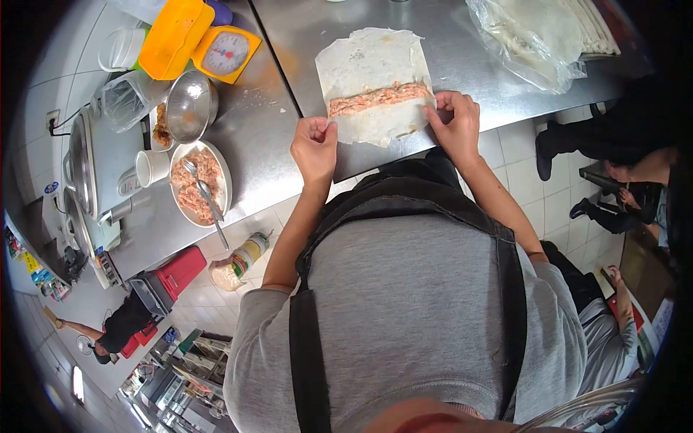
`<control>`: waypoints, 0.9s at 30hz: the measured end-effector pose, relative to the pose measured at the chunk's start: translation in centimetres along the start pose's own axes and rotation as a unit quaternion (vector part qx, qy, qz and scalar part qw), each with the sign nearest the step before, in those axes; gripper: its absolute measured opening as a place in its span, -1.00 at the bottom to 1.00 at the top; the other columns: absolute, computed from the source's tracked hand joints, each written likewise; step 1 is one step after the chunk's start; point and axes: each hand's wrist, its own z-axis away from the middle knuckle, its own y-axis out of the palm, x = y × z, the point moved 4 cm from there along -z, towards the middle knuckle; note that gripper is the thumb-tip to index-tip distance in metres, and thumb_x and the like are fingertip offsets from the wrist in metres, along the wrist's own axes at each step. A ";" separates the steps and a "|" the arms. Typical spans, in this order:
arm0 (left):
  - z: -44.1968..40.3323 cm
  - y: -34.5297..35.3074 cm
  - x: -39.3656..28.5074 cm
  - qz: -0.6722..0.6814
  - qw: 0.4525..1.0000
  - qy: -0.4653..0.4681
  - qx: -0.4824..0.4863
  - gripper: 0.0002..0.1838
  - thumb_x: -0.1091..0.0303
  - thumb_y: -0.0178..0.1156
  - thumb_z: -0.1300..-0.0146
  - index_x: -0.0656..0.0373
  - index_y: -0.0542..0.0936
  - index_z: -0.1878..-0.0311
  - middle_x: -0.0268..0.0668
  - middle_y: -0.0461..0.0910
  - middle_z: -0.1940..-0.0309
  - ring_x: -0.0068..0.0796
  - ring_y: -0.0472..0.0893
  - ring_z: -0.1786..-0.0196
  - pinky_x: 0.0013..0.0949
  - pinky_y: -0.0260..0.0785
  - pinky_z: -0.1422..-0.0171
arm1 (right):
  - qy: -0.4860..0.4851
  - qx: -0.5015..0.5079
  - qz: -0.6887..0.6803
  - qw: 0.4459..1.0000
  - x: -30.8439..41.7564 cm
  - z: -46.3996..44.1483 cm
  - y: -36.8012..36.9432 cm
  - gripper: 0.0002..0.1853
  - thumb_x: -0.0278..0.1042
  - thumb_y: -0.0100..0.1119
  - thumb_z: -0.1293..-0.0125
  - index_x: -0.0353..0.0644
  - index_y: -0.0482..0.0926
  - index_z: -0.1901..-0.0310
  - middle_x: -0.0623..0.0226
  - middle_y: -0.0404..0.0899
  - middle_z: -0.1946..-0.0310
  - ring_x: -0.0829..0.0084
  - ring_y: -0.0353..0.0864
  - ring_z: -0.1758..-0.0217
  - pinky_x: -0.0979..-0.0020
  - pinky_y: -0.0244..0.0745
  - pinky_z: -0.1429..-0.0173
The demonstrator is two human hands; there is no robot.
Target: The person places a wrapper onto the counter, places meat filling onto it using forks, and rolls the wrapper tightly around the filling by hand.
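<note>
A thin pale wrapper sheet (372, 61) lies flat on the steel table, with a strip of pinkish minced filling (379, 98) across its lower part. My left hand (315, 148) pinches the sheet's edge at the left, just below the end of the filling. At the right edge my right hand (456, 123) grips the sheet between thumb and fingers, close to the filling's other end. Further left stands an oval white bowl (228, 189) of minced filling (195, 173), with a fork (203, 191) resting in it.
Left of the bowl is a white cup (152, 167); a metal bowl (192, 106) sits above. Behind are a yellow kitchen scale (225, 54) and a yellow tub (173, 36). A plastic bag (530, 40) lies at the upper right. Other people (603, 317) are at the right.
</note>
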 end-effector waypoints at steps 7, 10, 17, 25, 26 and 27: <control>-0.2 0.8 -1.2 -0.161 0.952 0.261 -0.020 -0.81 0.62 0.39 0.00 0.13 0.61 0.35 -0.24 0.58 0.36 -0.17 0.59 0.30 -0.19 0.48 0.18 | -0.074 -0.022 0.061 0.995 0.7 0.1 0.5 -0.79 -0.44 0.43 -0.12 -0.06 0.58 0.25 0.41 0.53 0.38 0.28 0.54 0.27 0.23 0.29 0.07; 0.1 1.2 -1.8 -0.196 0.925 0.324 -0.015 -0.83 0.59 0.40 -0.03 0.14 0.64 0.33 -0.24 0.60 0.24 -0.11 0.59 0.16 -0.15 0.47 0.05 | -0.107 -0.015 0.090 0.990 1.3 -0.1 0.4 -0.81 -0.43 0.40 -0.14 -0.05 0.58 0.25 0.38 0.53 0.36 0.25 0.54 0.26 0.22 0.29 0.07; 1.5 0.6 -3.3 -0.235 0.899 0.364 0.059 -0.71 0.45 0.43 -0.16 0.14 0.76 0.02 -0.22 0.66 0.14 -0.15 0.58 0.05 -0.16 0.43 -0.11 | -0.166 0.055 0.107 0.979 1.4 -0.3 -0.8 -0.83 -0.43 0.37 -0.16 -0.07 0.63 0.20 0.33 0.55 0.22 0.23 0.54 0.12 0.22 0.32 0.02; -0.9 -2.4 -2.5 -0.137 0.929 0.334 0.086 -0.73 0.52 0.33 -0.25 0.13 0.74 -0.02 -0.24 0.68 0.11 -0.16 0.59 0.05 -0.19 0.43 -0.06 | -0.209 0.132 0.040 0.968 0.9 -1.2 -2.3 -0.70 -0.63 0.30 -0.13 -0.19 0.65 0.06 0.23 0.62 0.03 0.17 0.58 -0.08 0.19 0.44 -0.11; -1.5 -2.5 -2.5 -0.128 0.932 0.328 0.087 -0.69 0.57 0.36 -0.19 0.14 0.74 -0.03 -0.21 0.70 0.09 -0.13 0.60 0.05 -0.19 0.47 -0.06 | -0.203 0.122 0.013 0.972 0.7 -1.3 -2.3 -0.70 -0.64 0.29 -0.14 -0.20 0.65 0.06 0.22 0.63 0.01 0.15 0.58 -0.10 0.18 0.45 -0.14; -2.3 -2.4 -3.0 -0.123 0.933 0.322 0.100 -0.67 0.54 0.39 -0.18 0.15 0.74 -0.04 -0.21 0.71 0.05 -0.12 0.61 0.01 -0.20 0.47 -0.11 | -0.196 0.112 -0.013 0.974 0.5 -1.5 -2.2 -0.70 -0.65 0.28 -0.15 -0.21 0.65 0.06 0.21 0.64 -0.01 0.14 0.58 -0.13 0.18 0.47 -0.16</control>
